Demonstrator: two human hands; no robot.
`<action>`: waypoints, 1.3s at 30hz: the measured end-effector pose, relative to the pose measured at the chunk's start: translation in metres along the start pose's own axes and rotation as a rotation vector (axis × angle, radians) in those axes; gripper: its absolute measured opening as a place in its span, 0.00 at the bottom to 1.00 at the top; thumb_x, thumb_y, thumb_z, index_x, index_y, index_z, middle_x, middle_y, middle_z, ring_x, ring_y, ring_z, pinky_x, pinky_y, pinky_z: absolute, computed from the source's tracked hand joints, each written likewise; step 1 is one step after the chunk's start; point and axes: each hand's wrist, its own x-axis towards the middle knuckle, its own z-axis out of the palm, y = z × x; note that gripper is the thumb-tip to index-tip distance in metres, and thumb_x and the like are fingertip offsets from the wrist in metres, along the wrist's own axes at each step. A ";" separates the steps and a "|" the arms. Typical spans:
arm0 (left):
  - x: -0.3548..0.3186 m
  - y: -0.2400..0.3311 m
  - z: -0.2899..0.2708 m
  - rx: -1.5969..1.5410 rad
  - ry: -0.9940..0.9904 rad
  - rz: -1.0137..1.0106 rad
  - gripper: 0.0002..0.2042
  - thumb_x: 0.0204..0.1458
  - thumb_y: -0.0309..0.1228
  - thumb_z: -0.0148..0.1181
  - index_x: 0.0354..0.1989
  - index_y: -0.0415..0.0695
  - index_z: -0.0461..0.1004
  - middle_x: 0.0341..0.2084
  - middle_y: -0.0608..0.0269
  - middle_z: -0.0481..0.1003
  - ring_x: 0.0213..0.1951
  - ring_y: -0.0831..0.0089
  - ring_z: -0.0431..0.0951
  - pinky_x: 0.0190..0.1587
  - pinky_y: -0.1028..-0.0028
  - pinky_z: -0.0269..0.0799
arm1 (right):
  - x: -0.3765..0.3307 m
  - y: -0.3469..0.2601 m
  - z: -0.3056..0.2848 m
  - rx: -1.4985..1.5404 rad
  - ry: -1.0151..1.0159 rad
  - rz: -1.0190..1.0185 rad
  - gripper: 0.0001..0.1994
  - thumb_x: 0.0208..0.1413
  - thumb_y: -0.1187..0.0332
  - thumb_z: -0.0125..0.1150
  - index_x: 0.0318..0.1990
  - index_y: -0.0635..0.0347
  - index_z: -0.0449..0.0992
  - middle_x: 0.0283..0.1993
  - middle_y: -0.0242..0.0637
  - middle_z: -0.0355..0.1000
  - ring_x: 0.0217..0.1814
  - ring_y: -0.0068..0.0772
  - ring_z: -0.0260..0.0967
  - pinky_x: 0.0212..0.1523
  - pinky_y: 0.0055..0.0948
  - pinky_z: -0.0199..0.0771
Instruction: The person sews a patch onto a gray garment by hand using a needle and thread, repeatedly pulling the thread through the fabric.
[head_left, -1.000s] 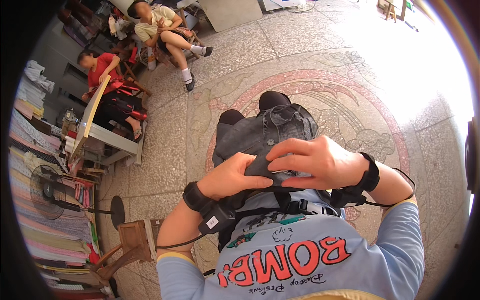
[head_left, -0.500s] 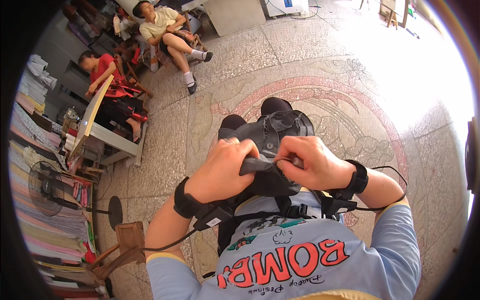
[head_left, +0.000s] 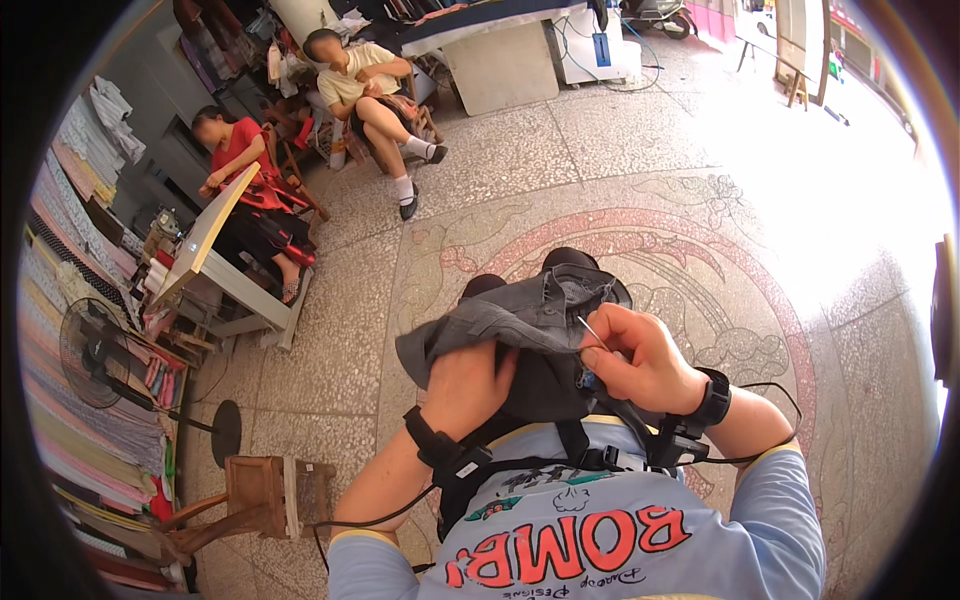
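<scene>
A dark grey garment point(head_left: 520, 320) lies bunched on my lap, over my knees. My left hand point(head_left: 465, 385) grips its near fold, fingers tucked under the cloth. At the garment's right edge, my right hand point(head_left: 635, 360) pinches a thin sewing needle point(head_left: 590, 330) whose tip points up and left at the fabric. Both wrists wear black straps with cables. I am sitting, and my dark shoes show just beyond the garment.
Two seated people point(head_left: 360, 90) are at the back left beside a slanted white table point(head_left: 215, 260). A standing fan point(head_left: 95, 350) and stacked fabrics line the left side. A wooden stool point(head_left: 265, 495) stands at my lower left. The floor is patterned stone.
My hands, pressed together on the garment before, have moved apart. The left now holds a fold spread to the left, and the right has drawn back with the needle showing.
</scene>
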 end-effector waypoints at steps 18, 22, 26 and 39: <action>0.007 0.020 0.017 -1.255 -0.400 -0.339 0.14 0.51 0.33 0.58 0.41 0.35 0.69 0.34 0.62 0.73 0.36 0.80 0.73 0.39 0.80 0.69 | -0.007 0.021 0.013 0.092 -0.041 0.217 0.05 0.55 0.71 0.53 0.33 0.63 0.65 0.20 0.29 0.68 0.18 0.14 0.65 0.17 0.14 0.60; 0.016 0.029 0.018 -1.337 -0.602 -0.411 0.07 0.46 0.24 0.61 0.32 0.40 0.71 0.28 0.71 0.72 0.32 0.88 0.71 0.36 0.86 0.66 | -0.024 0.030 -0.001 -0.081 -0.037 0.133 0.05 0.51 0.73 0.54 0.31 0.65 0.66 0.20 0.33 0.67 0.19 0.19 0.67 0.19 0.19 0.62; 0.027 0.042 0.031 -1.191 -0.504 -0.308 0.08 0.44 0.22 0.63 0.26 0.41 0.68 0.22 0.73 0.71 0.26 0.90 0.70 0.28 0.88 0.65 | -0.042 0.035 -0.013 -0.277 0.129 0.061 0.06 0.46 0.73 0.57 0.27 0.64 0.67 0.18 0.37 0.66 0.15 0.28 0.61 0.18 0.27 0.58; 0.036 0.079 0.083 -1.010 -0.304 -0.250 0.09 0.43 0.20 0.61 0.23 0.41 0.64 0.17 0.76 0.66 0.19 0.93 0.62 0.20 0.89 0.57 | -0.098 0.020 -0.033 0.372 0.015 0.482 0.11 0.62 0.69 0.36 0.42 0.63 0.66 0.18 0.25 0.59 0.13 0.13 0.54 0.15 0.14 0.54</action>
